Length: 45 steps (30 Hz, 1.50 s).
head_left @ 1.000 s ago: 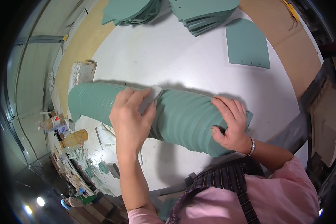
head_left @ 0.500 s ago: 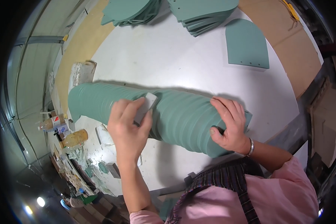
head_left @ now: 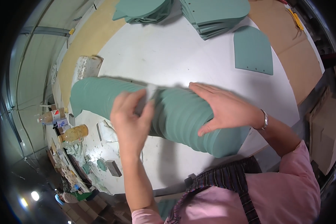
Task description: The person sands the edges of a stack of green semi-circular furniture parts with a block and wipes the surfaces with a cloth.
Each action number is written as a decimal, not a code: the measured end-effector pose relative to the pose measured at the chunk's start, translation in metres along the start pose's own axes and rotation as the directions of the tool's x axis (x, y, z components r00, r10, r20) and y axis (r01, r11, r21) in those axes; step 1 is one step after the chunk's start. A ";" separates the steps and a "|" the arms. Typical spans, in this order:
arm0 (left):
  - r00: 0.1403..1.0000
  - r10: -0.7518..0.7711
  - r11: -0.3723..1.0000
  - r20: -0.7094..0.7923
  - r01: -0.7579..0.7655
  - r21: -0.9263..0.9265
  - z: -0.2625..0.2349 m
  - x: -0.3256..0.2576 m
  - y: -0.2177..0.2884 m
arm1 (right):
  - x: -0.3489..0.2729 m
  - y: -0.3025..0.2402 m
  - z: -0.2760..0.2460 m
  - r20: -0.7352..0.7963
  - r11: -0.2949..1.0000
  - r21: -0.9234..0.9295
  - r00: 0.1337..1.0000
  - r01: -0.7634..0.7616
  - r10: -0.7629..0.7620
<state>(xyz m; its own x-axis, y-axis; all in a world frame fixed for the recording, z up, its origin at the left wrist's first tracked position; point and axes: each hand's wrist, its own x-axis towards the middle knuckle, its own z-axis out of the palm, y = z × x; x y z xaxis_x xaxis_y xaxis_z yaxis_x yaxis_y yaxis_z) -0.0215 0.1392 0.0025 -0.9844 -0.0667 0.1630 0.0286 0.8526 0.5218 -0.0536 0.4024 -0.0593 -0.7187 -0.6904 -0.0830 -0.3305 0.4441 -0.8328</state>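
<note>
A long row of round-topped green panels, packed face to face, lies across the white table. My left hand is closed round a small light-grey block, which is blurred and lies against the top of the row near its middle. Beside the block, a dark dip parts the row into two sections. Over the right section, my right hand is spread, thumb on the near side and fingers across the top. The right end panel shows its flat face below my right wrist.
At the back are two stacks of green panels and a single panel. A whitish block stands behind the row's left end. Bottles, rags and a grey block lie at the near left. A yellow cutter is far right.
My right hand has slid left along the row, away from its right end, with fingers stretched. My left hand and the block have moved slightly. The view has shifted a little.
</note>
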 end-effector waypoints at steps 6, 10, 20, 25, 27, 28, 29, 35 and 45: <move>0.998 -0.018 0.963 0.054 0.003 0.269 -0.004 0.017 0.011 | 0.015 0.000 -0.001 0.223 0.990 0.124 0.974 -0.061 0.033; 0.992 0.074 0.974 0.101 -0.094 0.207 0.000 0.014 0.022 | 0.015 0.005 0.004 0.194 0.990 0.139 0.981 -0.033 0.006; 0.987 -0.073 0.997 -0.141 0.070 -0.027 -0.011 -0.045 -0.022 | 0.011 0.007 0.006 0.139 0.989 0.147 0.990 -0.015 -0.006; 0.984 0.104 0.993 -0.141 -0.095 0.072 -0.002 -0.047 -0.015 | 0.012 0.004 0.005 0.145 0.990 0.140 0.989 0.009 -0.029; 0.972 0.009 0.999 -0.234 0.001 0.042 -0.002 -0.052 -0.029 | 0.012 0.003 0.004 0.150 0.989 0.145 0.989 -0.003 -0.019; 0.969 -0.053 0.999 -0.240 0.055 0.002 -0.005 -0.056 -0.029 | 0.012 0.003 0.005 0.154 0.991 0.132 0.988 -0.010 -0.010; 0.963 -0.114 0.993 -0.244 0.108 -0.038 -0.007 -0.058 -0.027 | 0.012 0.003 0.005 0.158 0.993 0.119 0.987 -0.017 -0.002; 0.939 -0.040 0.999 -0.342 0.050 0.021 -0.003 -0.063 -0.038 | 0.011 0.009 0.008 0.151 0.991 0.130 0.988 -0.006 -0.014; 0.912 -0.134 0.990 -0.387 0.107 -0.093 -0.006 -0.099 -0.049 | 0.013 0.006 0.007 0.154 0.995 0.100 0.987 0.029 -0.044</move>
<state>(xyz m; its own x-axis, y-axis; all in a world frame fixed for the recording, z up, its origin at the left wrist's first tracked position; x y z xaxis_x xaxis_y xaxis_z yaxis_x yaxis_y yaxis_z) 0.0755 0.1015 -0.0344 -0.8347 -0.3759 0.4023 -0.0603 0.7887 0.6118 -0.0609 0.3917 -0.0695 -0.6010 -0.7887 -0.1293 -0.2882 0.3647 -0.8854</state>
